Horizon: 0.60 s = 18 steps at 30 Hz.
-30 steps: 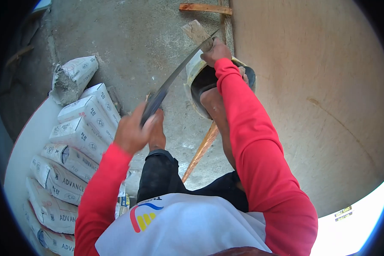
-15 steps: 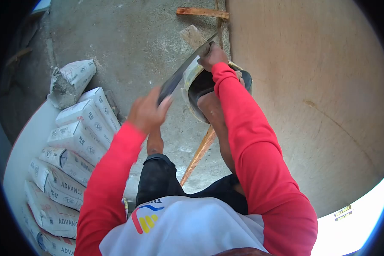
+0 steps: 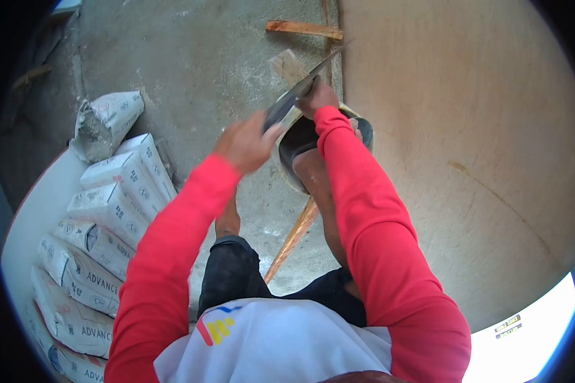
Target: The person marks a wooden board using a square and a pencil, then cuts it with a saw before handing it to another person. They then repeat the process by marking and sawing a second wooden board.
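Note:
My left hand (image 3: 246, 143) is closed, slightly blurred, round the wide near end of a long tapering dark blade that looks like a handsaw (image 3: 294, 99). The blade slants away to the upper right, its narrow tip beyond my right hand. My right hand (image 3: 319, 99) is closed beside the blade, above the rim of a dark round tub (image 3: 289, 137). What its fingers grip is hidden by the hand and blade. My bare right leg (image 3: 316, 175) overlaps the tub.
White printed bags (image 3: 92, 277) are stacked at left, with a torn open bag (image 3: 112, 121) behind. A wooden strip (image 3: 303, 29), a short wood piece (image 3: 287, 67) and an orange-brown board (image 3: 292, 239) lie on the concrete floor (image 3: 191, 57). A large plywood sheet (image 3: 453, 108) fills the right.
My left hand has moved up and to the right, carrying the blade along, so its tip reaches further past my right hand. My right hand has shifted slightly down.

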Each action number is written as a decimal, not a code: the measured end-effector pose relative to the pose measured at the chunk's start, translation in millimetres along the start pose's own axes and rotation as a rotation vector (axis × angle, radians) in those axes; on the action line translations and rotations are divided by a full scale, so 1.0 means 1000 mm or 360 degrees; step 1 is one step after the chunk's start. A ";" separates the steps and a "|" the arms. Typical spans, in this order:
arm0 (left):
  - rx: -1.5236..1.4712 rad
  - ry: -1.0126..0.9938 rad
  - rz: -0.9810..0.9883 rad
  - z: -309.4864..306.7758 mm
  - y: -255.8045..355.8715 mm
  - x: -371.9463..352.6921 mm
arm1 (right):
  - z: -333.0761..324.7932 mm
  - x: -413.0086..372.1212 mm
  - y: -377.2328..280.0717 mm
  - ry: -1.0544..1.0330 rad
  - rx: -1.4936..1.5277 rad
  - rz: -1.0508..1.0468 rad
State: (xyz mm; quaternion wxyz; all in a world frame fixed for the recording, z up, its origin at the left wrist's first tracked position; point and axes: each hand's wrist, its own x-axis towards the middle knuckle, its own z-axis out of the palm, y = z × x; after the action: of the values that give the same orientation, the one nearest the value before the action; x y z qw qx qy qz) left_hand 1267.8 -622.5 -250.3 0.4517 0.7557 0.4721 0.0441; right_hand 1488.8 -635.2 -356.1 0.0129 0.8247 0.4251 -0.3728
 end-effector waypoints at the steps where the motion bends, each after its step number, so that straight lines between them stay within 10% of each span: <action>1: -0.0131 -0.0104 -0.0155 -0.035 0.004 -0.043 | 0.000 0.001 -0.001 0.0002 -0.0012 0.0026; 7: 0.0031 -0.0218 -0.0195 -0.106 -0.013 -0.166 | -0.007 0.000 -0.009 -0.0041 -0.0037 0.0105; 13: 0.0133 -0.0050 -0.0087 0.028 -0.004 0.054 | -0.005 0.005 -0.008 0.0002 0.0024 0.0127; 18: 0.0044 -0.0053 -0.0093 -0.056 -0.013 -0.104 | -0.008 -0.003 -0.009 -0.0065 -0.0038 0.0112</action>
State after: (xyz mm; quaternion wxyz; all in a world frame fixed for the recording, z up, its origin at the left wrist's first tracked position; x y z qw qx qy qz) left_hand 1174.1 -663.4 -189.3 0.4501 0.7485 0.4869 0.0117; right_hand 1486.2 -629.1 -345.9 0.0445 0.8312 0.3997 -0.3838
